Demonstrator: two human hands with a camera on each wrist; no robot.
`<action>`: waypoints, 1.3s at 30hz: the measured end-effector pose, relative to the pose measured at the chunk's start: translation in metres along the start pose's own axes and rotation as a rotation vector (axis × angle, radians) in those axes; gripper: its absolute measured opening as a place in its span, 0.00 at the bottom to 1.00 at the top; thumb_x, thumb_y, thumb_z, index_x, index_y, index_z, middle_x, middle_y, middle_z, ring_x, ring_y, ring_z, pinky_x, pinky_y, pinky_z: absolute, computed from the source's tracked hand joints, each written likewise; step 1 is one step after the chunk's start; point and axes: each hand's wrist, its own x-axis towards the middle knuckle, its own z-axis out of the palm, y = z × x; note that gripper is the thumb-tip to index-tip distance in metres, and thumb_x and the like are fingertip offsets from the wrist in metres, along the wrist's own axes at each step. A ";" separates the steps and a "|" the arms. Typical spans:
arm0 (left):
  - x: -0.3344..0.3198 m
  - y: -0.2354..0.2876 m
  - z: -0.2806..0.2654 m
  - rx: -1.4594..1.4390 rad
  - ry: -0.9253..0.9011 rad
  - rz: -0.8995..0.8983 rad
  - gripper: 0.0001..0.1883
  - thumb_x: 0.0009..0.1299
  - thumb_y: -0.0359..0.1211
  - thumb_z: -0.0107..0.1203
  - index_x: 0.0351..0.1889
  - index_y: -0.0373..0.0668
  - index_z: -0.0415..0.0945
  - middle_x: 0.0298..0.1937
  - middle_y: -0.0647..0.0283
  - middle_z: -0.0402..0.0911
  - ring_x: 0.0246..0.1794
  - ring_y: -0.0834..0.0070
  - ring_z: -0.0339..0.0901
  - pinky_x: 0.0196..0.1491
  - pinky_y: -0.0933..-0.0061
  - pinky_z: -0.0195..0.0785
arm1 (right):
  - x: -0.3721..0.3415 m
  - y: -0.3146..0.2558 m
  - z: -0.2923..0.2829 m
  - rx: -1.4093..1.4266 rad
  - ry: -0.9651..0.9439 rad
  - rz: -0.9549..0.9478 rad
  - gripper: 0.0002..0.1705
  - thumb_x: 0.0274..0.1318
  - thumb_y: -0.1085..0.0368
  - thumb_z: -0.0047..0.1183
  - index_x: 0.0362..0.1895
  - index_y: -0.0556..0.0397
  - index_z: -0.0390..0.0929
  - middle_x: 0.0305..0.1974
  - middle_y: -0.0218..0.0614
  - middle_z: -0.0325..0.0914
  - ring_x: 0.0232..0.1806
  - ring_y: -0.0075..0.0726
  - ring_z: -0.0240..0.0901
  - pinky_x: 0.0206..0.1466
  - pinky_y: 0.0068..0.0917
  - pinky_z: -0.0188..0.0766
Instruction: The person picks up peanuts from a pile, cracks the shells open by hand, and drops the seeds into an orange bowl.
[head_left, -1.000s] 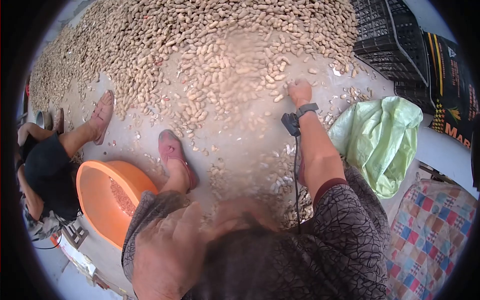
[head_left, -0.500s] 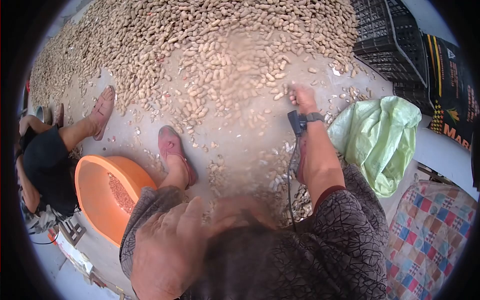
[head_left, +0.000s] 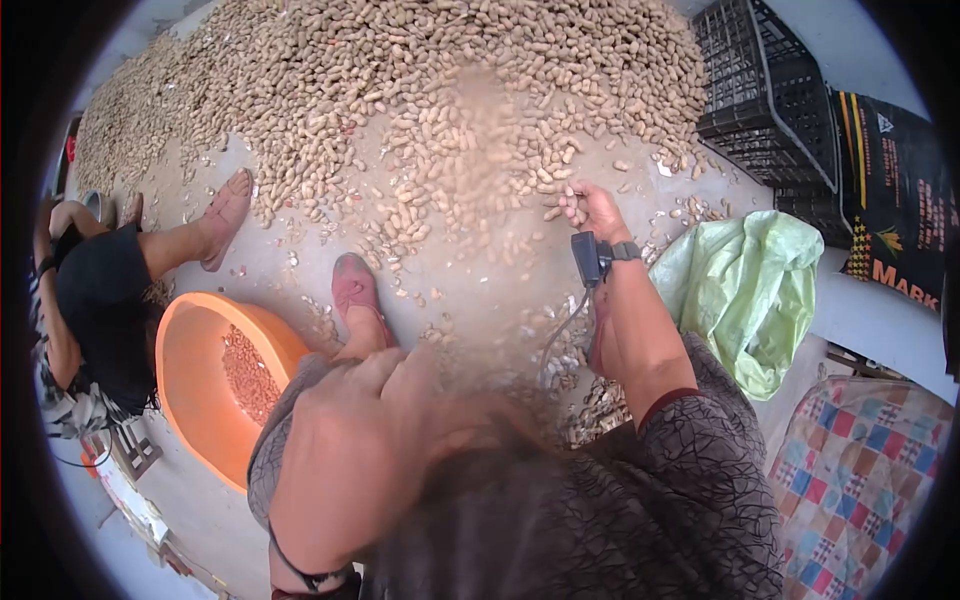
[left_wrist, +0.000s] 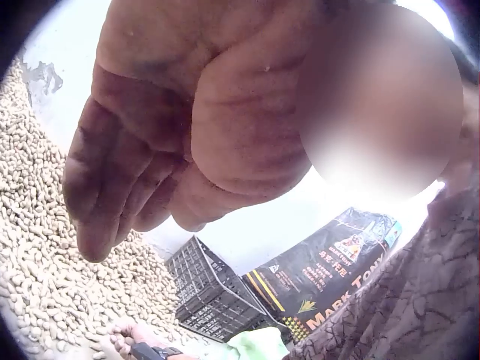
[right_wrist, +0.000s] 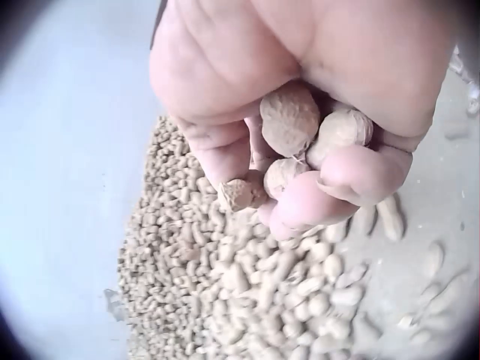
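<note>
1. The step in hand looks like picking whole peanuts [right_wrist: 289, 118] off the floor [head_left: 285, 230]: several, in their shells, sit in the right hand [head_left: 597, 208].
2. That hand's grip is curled, the fingers folded round the nuts against the palm; one nut pokes out at the fingertips.
3. The left hand [head_left: 350, 440] is raised close to the head camera, its fingers together and loosely bent. Nothing shows in it, though the space behind the fingers is hidden.
4. The main pile [head_left: 430, 80] spreads along the floor's far edge; the right hand is just beside its near right fringe.
5. The next move, I judge, calls for keeping those fingers closed so that no loose nut drops.
6. Toward the floor's far right corner, beside a black crate [left_wrist: 214, 289], a black bag [left_wrist: 322, 270] reads "MARK TON", the rest cut off by a fold. It carries yellow stars and stripes; its smaller characters are too small to read surely.
7. No writing can be made out on the green sack [head_left: 765, 300] or orange tub [head_left: 190, 400].
</note>
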 end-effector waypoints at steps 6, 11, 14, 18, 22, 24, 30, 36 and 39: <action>-0.009 -0.008 0.000 -0.271 0.375 0.139 0.17 0.59 0.22 0.52 0.48 0.36 0.71 0.36 0.56 0.78 0.34 0.65 0.77 0.36 0.69 0.69 | -0.075 -0.056 0.074 0.366 -0.482 -0.017 0.09 0.53 0.66 0.45 0.38 0.54 0.73 0.34 0.34 0.75 0.35 0.27 0.72 0.34 0.20 0.69; 0.001 -0.018 0.001 -0.513 0.627 0.261 0.18 0.60 0.21 0.52 0.50 0.34 0.72 0.41 0.57 0.78 0.40 0.73 0.77 0.43 0.74 0.70 | -0.170 -0.094 0.140 0.414 -0.778 -0.030 0.15 0.55 0.63 0.45 0.42 0.61 0.71 0.31 0.46 0.73 0.20 0.33 0.65 0.20 0.21 0.65; 0.009 -0.022 0.001 -0.620 0.676 0.338 0.18 0.60 0.22 0.54 0.50 0.34 0.73 0.42 0.57 0.78 0.42 0.73 0.77 0.46 0.76 0.69 | -0.220 -0.109 0.159 0.403 -0.979 -0.019 0.10 0.60 0.63 0.44 0.38 0.56 0.71 0.32 0.35 0.74 0.32 0.27 0.71 0.32 0.20 0.71; 0.008 -0.011 -0.002 -0.840 0.704 0.369 0.15 0.61 0.23 0.55 0.47 0.35 0.75 0.42 0.61 0.78 0.39 0.78 0.76 0.43 0.79 0.69 | -0.277 -0.120 0.182 0.416 -1.038 -0.054 0.10 0.60 0.61 0.45 0.38 0.55 0.71 0.30 0.33 0.74 0.27 0.25 0.71 0.27 0.15 0.70; -0.005 0.000 -0.010 -1.250 0.591 0.380 0.13 0.62 0.22 0.54 0.45 0.35 0.76 0.38 0.63 0.79 0.35 0.82 0.74 0.40 0.81 0.69 | -0.311 -0.122 0.194 0.272 -0.819 -0.151 0.11 0.61 0.59 0.45 0.37 0.54 0.71 0.27 0.29 0.72 0.21 0.20 0.68 0.19 0.12 0.65; -0.008 0.002 -0.009 -1.255 0.608 0.378 0.12 0.63 0.23 0.53 0.45 0.35 0.76 0.37 0.63 0.79 0.35 0.82 0.74 0.40 0.82 0.69 | -0.323 -0.122 0.193 0.228 -0.738 -0.177 0.11 0.61 0.59 0.45 0.37 0.53 0.71 0.26 0.29 0.72 0.20 0.19 0.67 0.17 0.11 0.63; -0.012 0.006 -0.010 -1.352 0.666 0.423 0.12 0.68 0.28 0.49 0.47 0.33 0.75 0.37 0.61 0.80 0.34 0.82 0.76 0.38 0.84 0.68 | -0.343 -0.121 0.168 0.093 -0.671 -0.347 0.09 0.56 0.64 0.51 0.39 0.55 0.70 0.29 0.33 0.74 0.24 0.22 0.70 0.20 0.12 0.64; -0.014 0.007 -0.007 -1.531 0.374 0.470 0.17 0.71 0.31 0.45 0.55 0.32 0.68 0.42 0.62 0.79 0.33 0.84 0.73 0.35 0.86 0.65 | -0.337 -0.123 0.158 0.104 -0.588 -0.461 0.14 0.53 0.63 0.55 0.42 0.56 0.71 0.34 0.34 0.76 0.28 0.20 0.72 0.24 0.11 0.64; -0.010 0.013 -0.007 -1.571 0.216 0.508 0.18 0.71 0.31 0.45 0.56 0.32 0.67 0.40 0.66 0.77 0.31 0.86 0.70 0.33 0.87 0.63 | -0.345 -0.129 0.163 0.081 -0.597 -0.534 0.17 0.52 0.61 0.56 0.43 0.58 0.73 0.35 0.33 0.77 0.29 0.18 0.72 0.25 0.11 0.63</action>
